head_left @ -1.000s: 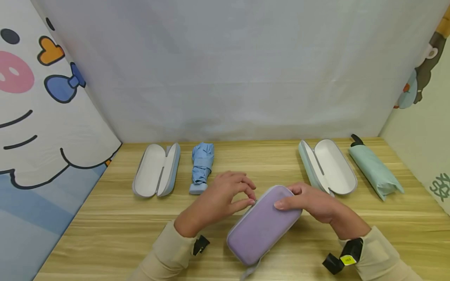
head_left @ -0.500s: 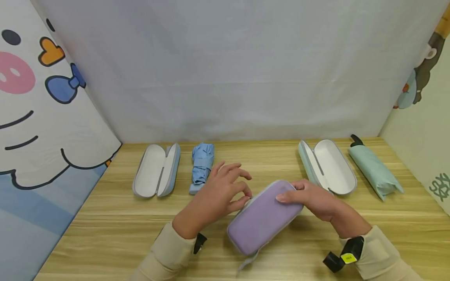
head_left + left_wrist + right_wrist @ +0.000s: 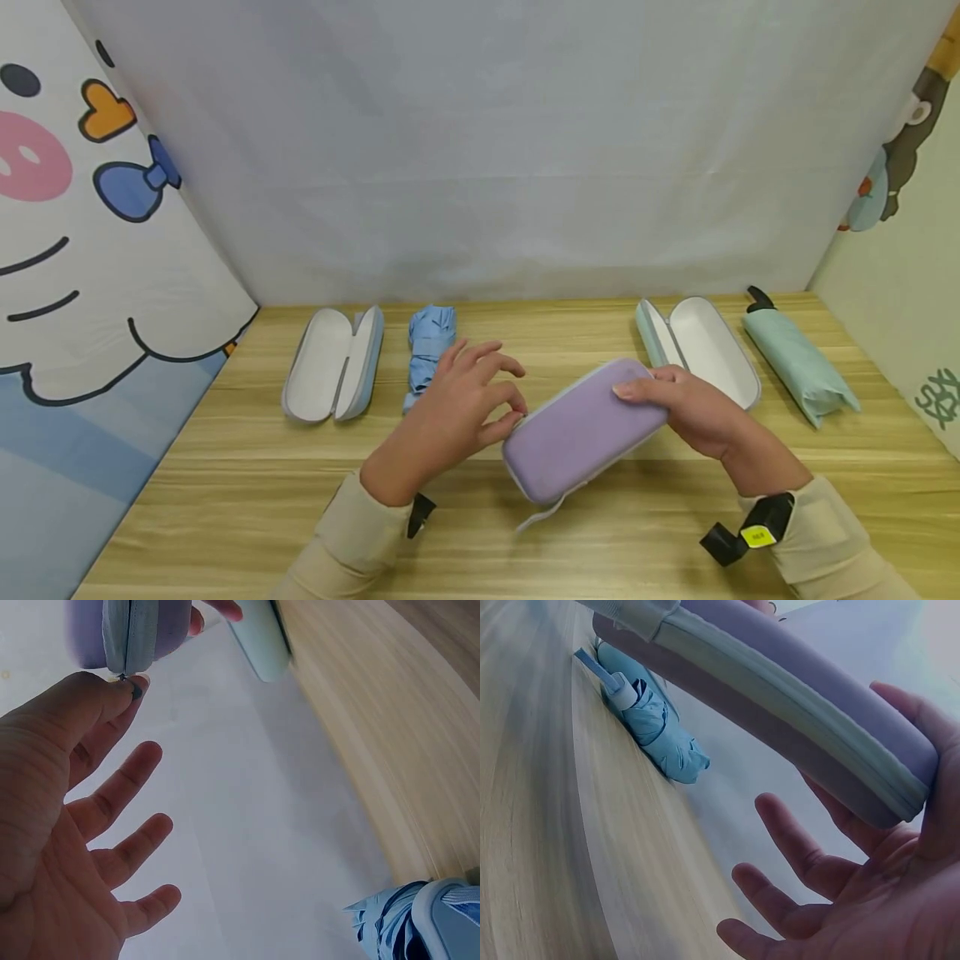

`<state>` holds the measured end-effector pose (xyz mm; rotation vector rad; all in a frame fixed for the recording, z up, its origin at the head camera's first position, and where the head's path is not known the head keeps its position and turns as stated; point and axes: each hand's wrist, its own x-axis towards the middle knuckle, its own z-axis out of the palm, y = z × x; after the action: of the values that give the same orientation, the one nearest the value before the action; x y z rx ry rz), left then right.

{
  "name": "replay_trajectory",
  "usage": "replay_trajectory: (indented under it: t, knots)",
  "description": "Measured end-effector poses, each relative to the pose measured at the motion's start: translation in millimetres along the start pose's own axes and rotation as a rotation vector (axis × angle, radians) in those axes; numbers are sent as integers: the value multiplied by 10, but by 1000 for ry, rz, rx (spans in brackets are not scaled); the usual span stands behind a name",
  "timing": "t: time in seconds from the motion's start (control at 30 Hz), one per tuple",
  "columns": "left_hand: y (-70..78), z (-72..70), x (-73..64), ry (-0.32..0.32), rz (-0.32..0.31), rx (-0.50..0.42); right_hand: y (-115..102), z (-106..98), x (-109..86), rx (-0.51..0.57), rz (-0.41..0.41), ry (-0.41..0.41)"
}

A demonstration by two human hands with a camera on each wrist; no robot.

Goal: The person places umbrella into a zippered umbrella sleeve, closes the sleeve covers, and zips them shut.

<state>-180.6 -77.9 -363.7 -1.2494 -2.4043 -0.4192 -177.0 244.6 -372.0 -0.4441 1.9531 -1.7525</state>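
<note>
A purple zip case [image 3: 581, 433] with pale edging is held tilted over the wooden table, a pale wrist strap [image 3: 542, 515] hanging from its near side. My right hand [image 3: 697, 412] grips the far right end, thumb on the top face and fingers beneath. At the left end, thumb and index finger of my left hand [image 3: 450, 408] pinch the small dark zipper pull [image 3: 136, 691]; its other fingers are spread. Seen from the right wrist, the zipped seam [image 3: 780, 690] runs along the side of the case and looks closed there. What the case contains is hidden.
An open glasses case [image 3: 318, 367] with white lining lies at the left, beside a folded blue umbrella [image 3: 432, 333] partly behind my left hand. Another open glasses case [image 3: 716, 350] and a folded green umbrella [image 3: 798, 358] lie at the right. A pale curtain [image 3: 480, 167] hangs behind the table.
The zip case has risen, shifted right and turned flatter with my right hand. My left hand has slid along the zipper edge toward the case's left end, drawing the pull with it.
</note>
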Motion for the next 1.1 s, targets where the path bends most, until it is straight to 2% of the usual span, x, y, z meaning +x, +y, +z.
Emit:
replay_trajectory:
  t: [0.43, 0.63, 0.87, 1.1]
  knots:
    - [-10, -7, -3, 25, -25, 38, 1, -73, -17, -6, 8, 94]
    - [-29, -12, -7, 46, -29, 79, 4, -102, -44, 46, 3, 153]
    - [-43, -6, -23, 65, -42, 100, 11, -96, -18, 114, 29, 285]
    - [-29, -5, -20, 105, -62, 116, 6, -33, 16, 196, 27, 371]
